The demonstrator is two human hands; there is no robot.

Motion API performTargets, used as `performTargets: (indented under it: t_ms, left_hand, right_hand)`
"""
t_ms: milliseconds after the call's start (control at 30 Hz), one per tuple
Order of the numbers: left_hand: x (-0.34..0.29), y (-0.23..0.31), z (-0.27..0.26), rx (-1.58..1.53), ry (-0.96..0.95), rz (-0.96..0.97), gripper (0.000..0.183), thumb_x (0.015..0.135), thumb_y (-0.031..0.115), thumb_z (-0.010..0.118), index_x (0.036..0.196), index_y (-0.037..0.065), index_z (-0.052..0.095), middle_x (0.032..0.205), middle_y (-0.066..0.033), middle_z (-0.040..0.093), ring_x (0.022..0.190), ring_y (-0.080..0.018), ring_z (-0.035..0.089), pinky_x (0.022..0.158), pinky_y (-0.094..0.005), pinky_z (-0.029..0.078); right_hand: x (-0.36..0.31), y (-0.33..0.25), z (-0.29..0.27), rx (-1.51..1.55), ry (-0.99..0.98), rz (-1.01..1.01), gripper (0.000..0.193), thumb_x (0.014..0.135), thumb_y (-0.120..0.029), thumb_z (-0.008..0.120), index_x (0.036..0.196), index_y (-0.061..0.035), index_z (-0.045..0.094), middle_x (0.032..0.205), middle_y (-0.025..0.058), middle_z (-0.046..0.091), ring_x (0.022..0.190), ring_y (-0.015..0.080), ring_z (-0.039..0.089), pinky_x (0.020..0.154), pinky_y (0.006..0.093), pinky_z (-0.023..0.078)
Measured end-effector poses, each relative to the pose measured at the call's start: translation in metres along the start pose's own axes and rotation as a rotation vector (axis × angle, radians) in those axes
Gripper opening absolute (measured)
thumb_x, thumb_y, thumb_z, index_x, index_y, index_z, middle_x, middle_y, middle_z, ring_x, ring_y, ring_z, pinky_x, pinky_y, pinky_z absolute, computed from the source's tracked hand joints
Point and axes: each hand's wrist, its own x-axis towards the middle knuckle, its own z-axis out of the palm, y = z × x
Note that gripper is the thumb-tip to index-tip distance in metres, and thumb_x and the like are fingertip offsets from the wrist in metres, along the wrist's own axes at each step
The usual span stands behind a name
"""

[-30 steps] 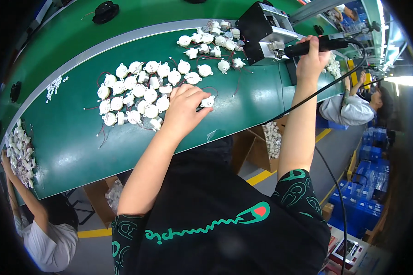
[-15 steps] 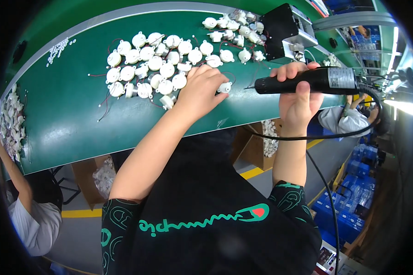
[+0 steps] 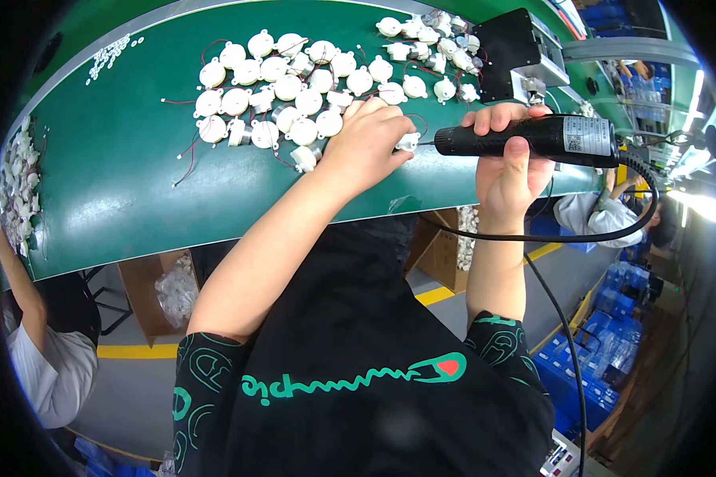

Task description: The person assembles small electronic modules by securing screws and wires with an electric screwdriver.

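My right hand (image 3: 513,163) is wrapped round a black electric screwdriver (image 3: 485,144), held level with its bit pointing left and a cord curling from its back end. Closed over a small white round part (image 3: 408,142) with thin wires is my left hand (image 3: 370,141); its fingers cover most of it. The bit reaches the exposed end of this part, though I cannot tell whether it is seated in a screw. A wide group of similar white round parts (image 3: 275,69), many with red and black wires, lies beyond and left of my left hand.
A black box-shaped machine (image 3: 507,54) stands at the far right of the green table (image 3: 119,199), beside more white parts (image 3: 445,44). Small white rings (image 3: 111,57) lie far left. Other people work at both sides. A cardboard box (image 3: 445,258) sits below the table edge.
The screwdriver has moved left toward the part in my left hand, closing the gap at its bit. The view has shifted slightly, so the table's things appear farther right and higher.
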Motion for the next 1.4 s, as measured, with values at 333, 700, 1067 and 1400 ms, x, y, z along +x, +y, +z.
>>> performTargets:
  t_ms: [333, 700, 1067, 1400]
  left_hand:
    - [0.002, -0.001, -0.002, 0.025, 0.039, 0.042, 0.034, 0.071, 0.02, 0.081, 0.101, 0.01, 0.07, 0.097, -0.0034, 0.064, 0.103, -0.0246, 0.058, 0.093, -0.0397, 0.04]
    - [-0.001, 0.008, -0.002, 0.133, 0.033, 0.083, 0.033, 0.072, 0.017, 0.079, 0.103, 0.01, 0.069, 0.098, -0.0037, 0.064, 0.105, -0.026, 0.056, 0.091, -0.0407, 0.043]
    - [-0.003, 0.056, -0.016, 0.668, 0.267, 0.023, 0.038, 0.071, 0.001, 0.064, 0.108, 0.004, 0.066, 0.126, -0.0137, 0.054, 0.13, -0.0384, 0.044, 0.107, -0.0579, 0.036]
    - [0.091, 0.035, 0.054, 0.581, 0.276, 0.044, 0.019, 0.074, 0.008, 0.063, 0.093, 0.004, 0.065, 0.09, -0.0081, 0.062, 0.087, -0.0233, 0.061, 0.081, -0.0372, 0.048]
  right_hand:
    - [0.0, 0.008, 0.005, -0.011, -0.021, 0.026, 0.044, 0.092, -0.014, 0.069, 0.126, -0.0102, 0.042, 0.1, 0.0111, 0.056, 0.09, 0.0236, 0.055, 0.086, 0.0451, 0.046]
    - [0.006, 0.009, -0.008, 0.06, 0.026, 0.01, 0.052, 0.095, -0.02, 0.067, 0.136, -0.007, 0.038, 0.097, 0.0118, 0.057, 0.088, 0.0255, 0.057, 0.086, 0.0444, 0.048]
    - [0.071, -0.05, -0.182, -0.093, 0.434, -0.313, 0.031, 0.099, -0.014, 0.061, 0.123, -0.009, 0.042, 0.099, 0.0111, 0.058, 0.09, 0.0231, 0.057, 0.086, 0.0458, 0.051]
    - [0.082, -0.028, -0.185, -0.193, 0.295, -0.22, 0.035, 0.097, -0.014, 0.065, 0.119, -0.0069, 0.04, 0.095, 0.0101, 0.057, 0.086, 0.0217, 0.058, 0.082, 0.0391, 0.05]
